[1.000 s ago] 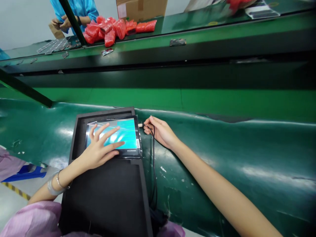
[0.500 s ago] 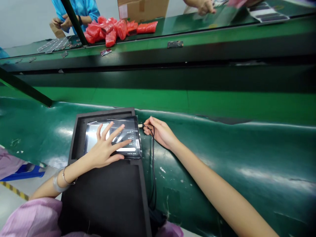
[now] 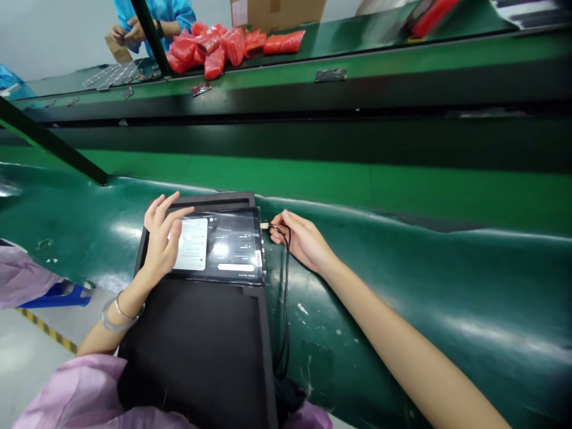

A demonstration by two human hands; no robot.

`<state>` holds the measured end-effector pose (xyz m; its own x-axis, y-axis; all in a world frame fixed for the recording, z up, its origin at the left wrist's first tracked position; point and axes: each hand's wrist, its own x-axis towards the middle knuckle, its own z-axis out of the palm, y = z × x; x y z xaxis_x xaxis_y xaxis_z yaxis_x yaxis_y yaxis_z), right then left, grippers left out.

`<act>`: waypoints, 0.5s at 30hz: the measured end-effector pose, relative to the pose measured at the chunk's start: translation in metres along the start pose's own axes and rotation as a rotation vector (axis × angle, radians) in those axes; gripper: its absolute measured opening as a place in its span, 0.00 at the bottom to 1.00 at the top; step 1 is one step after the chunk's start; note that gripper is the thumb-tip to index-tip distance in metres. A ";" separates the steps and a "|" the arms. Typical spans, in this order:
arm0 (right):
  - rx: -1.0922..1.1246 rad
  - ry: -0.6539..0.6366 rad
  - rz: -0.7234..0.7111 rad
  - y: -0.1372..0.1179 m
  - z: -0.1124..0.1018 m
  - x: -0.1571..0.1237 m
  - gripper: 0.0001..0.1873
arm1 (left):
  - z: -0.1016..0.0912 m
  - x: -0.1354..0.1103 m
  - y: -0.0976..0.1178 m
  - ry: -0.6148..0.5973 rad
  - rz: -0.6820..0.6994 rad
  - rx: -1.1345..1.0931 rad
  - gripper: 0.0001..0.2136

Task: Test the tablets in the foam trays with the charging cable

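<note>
A tablet [image 3: 223, 247] lies in the recess of a black foam tray [image 3: 201, 339] on the green belt, its screen showing a dark menu with a white panel. My left hand [image 3: 161, 238] rests over the tablet's left edge, fingers loosely spread and slightly bent. My right hand [image 3: 300, 239] pinches the plug of a black cable [image 3: 285, 310] at the tablet's right edge. The cable hangs down toward my lap.
The green conveyor belt [image 3: 402, 280] runs left to right with a raised green rail behind it. On the far table lie red packets [image 3: 214, 47], a cardboard box [image 3: 277, 12] and small parts. A person in blue [image 3: 152, 18] works there.
My left hand slid from the middle of the screen to its left edge. The screen went from bright teal to a dark menu. My right hand stayed at the plug.
</note>
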<state>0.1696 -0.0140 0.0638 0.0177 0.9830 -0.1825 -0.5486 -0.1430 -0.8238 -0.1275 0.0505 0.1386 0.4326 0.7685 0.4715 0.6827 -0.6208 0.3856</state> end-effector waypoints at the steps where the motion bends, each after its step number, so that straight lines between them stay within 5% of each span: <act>1: -0.001 0.000 0.001 0.000 0.000 0.000 0.17 | -0.001 0.001 -0.001 0.026 -0.017 -0.009 0.22; 15: 0.030 0.006 -0.011 0.005 -0.002 0.002 0.16 | 0.001 0.000 -0.008 -0.026 -0.034 -0.107 0.17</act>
<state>0.1686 -0.0130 0.0585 0.0290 0.9839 -0.1765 -0.5730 -0.1283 -0.8095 -0.1324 0.0555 0.1348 0.4259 0.7926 0.4363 0.6312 -0.6058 0.4843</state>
